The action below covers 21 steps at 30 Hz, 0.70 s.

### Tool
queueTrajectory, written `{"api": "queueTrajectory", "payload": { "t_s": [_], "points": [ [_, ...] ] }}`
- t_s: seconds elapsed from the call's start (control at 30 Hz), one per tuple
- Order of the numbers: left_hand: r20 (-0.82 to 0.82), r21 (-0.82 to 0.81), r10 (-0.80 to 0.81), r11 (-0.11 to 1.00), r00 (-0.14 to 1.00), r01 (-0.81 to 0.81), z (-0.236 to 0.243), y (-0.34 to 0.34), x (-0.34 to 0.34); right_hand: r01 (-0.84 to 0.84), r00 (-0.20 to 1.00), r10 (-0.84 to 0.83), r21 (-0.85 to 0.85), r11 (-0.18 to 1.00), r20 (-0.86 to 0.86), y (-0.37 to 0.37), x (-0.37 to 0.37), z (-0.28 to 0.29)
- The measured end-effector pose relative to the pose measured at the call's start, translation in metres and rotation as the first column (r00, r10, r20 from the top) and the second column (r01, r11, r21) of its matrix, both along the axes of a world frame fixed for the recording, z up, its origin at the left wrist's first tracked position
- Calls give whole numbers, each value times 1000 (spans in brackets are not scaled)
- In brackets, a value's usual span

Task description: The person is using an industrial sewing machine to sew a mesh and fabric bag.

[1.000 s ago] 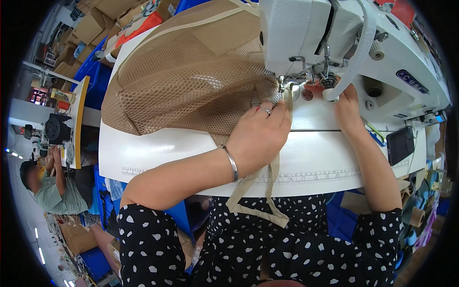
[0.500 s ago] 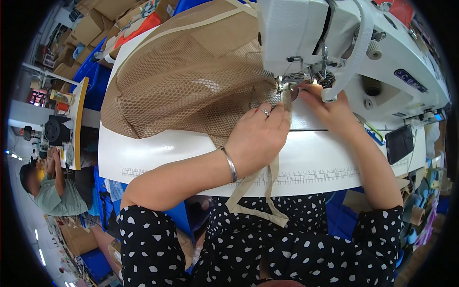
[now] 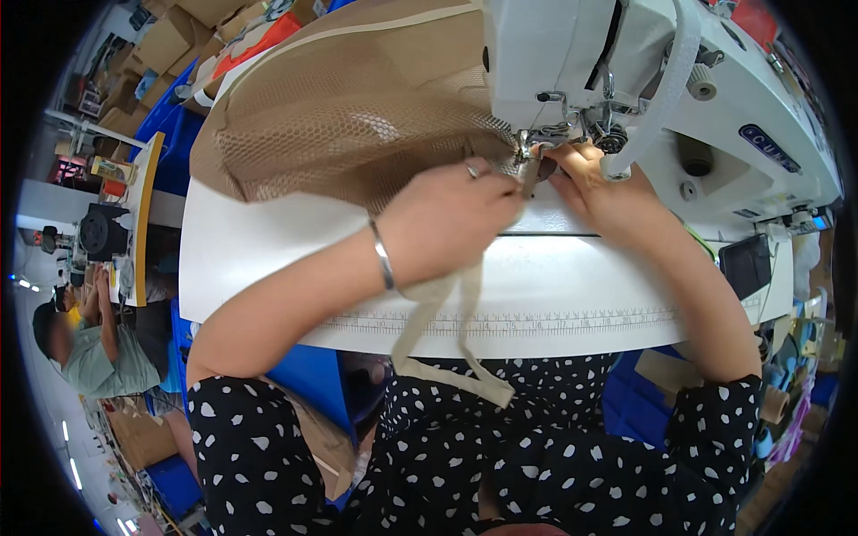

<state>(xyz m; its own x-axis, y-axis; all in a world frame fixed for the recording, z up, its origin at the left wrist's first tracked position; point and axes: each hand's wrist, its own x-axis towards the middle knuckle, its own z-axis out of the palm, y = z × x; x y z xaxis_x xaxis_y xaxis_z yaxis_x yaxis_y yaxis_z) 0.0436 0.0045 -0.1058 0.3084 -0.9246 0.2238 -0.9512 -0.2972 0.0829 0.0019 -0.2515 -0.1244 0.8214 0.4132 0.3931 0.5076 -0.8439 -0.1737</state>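
Brown mesh fabric [image 3: 331, 147] with a beige edge strip lies under the sewing machine [image 3: 545, 67], gathered up to its presser foot [image 3: 525, 147]. My left hand [image 3: 451, 214], wearing a ring and a silver bangle, has its fingers closed on a beige fabric tape [image 3: 529, 174] just in front of the foot. The tape's loose end hangs in a loop below that hand, over the table's front edge. To the right of the foot, my right hand [image 3: 612, 196] has bent fingers close together beside the tape; what the fingertips grip is hidden.
A ruler scale [image 3: 536, 322] runs along the white table's [image 3: 295, 241] front edge. On the right lies a dark phone [image 3: 746, 266]. Cardboard boxes [image 3: 165, 45] and blue bins [image 3: 174, 147] stand at the far left. A person in a green shirt [image 3: 116, 357] sits at another machine on the left.
My left hand has moved left and slightly away from me, and the tape's loop has swung left with it. The mesh has shifted farther back. My right fingers have come nearer the presser foot.
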Motion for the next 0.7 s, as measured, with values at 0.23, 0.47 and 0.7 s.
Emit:
{"api": "queueTrajectory", "payload": {
  "t_s": [0.23, 0.47, 0.7],
  "points": [
    [23, 47, 148, 988, 989, -149, 6, -2, 9, 113, 982, -133, -150, 982, -134, 13, -24, 11],
    [92, -57, 212, 977, 973, -207, -5, -7, 1, 242, 969, -246, -87, 966, -36, -23, -83, 42],
    [3, -38, 277, 960, 961, -276, -15, -19, -11, 574, 811, -583, -254, 778, 47, -61, -140, 27]
  ]
}}
